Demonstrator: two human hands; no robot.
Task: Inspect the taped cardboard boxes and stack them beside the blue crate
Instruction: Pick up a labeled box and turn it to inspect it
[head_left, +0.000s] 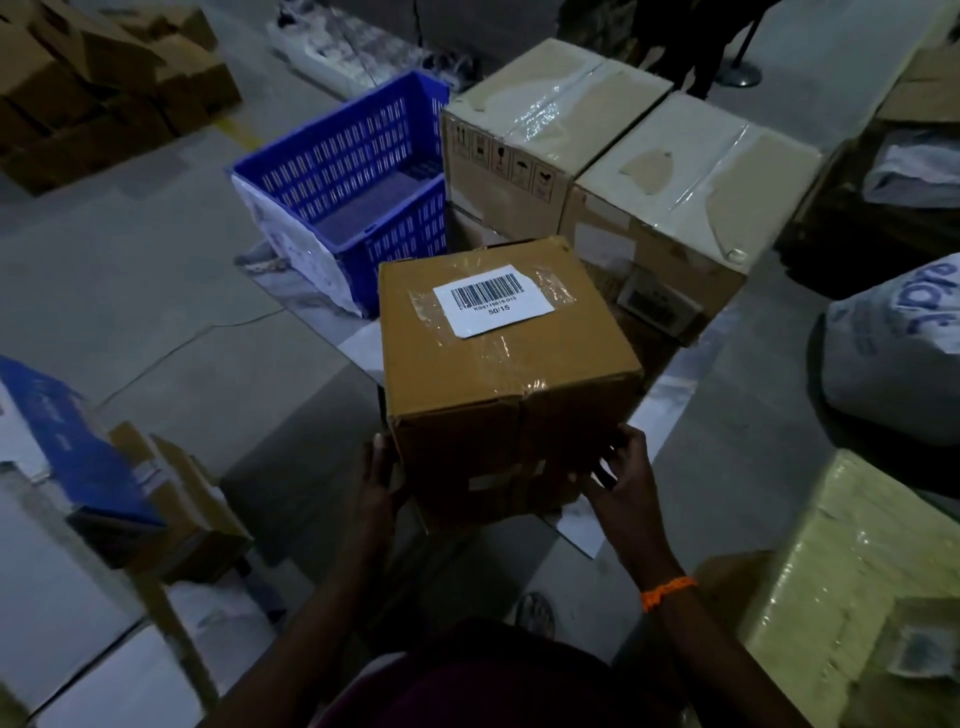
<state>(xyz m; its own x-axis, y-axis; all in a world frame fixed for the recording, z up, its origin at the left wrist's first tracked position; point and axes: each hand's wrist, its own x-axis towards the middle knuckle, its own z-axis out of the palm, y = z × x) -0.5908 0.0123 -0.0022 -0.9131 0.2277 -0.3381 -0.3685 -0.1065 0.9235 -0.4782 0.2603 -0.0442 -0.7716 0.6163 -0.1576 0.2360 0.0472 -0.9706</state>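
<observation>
Bare forearms; orange wristband (667, 592) (right wrist); dark maroon garment (467, 686).

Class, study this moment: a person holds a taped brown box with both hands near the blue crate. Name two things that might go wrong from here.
1. The left hand and right hand grip only the near lower corners of the brown box, so it might tip forward and drop.
2. The blue crate and pale taped boxes crowd the space ahead, so the box may knock them when set down.
</observation>
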